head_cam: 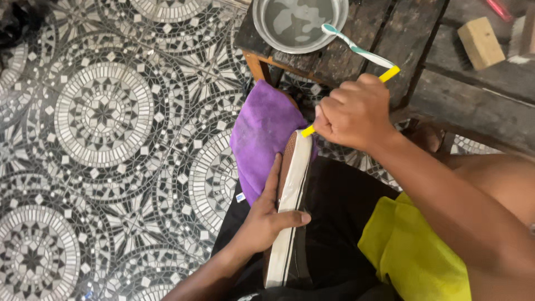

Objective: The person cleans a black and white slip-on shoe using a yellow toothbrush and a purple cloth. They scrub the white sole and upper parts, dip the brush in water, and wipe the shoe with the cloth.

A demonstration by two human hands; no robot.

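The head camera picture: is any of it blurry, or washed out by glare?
Head view: mostly sharp, the mosaic floor crisp; the right hand with the yellow toothbrush looks slightly soft; pale reflections sit on the water in the metal bowl; lighting is even and soft, with no hard shadows; the left hand and shoe are clear.

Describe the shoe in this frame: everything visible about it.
The shoe is a dark sneaker with a white rubber sidewall bearing a thin dark stripe and a brownish sole edge. It lies on its side across the person's lap, toe pointing away toward the purple cloth beneath its tip. The left hand clamps it, fingers along the sole, thumb across the sidewall. The right hand holds a yellow toothbrush whose end meets the toe. Its upper is mostly hidden.
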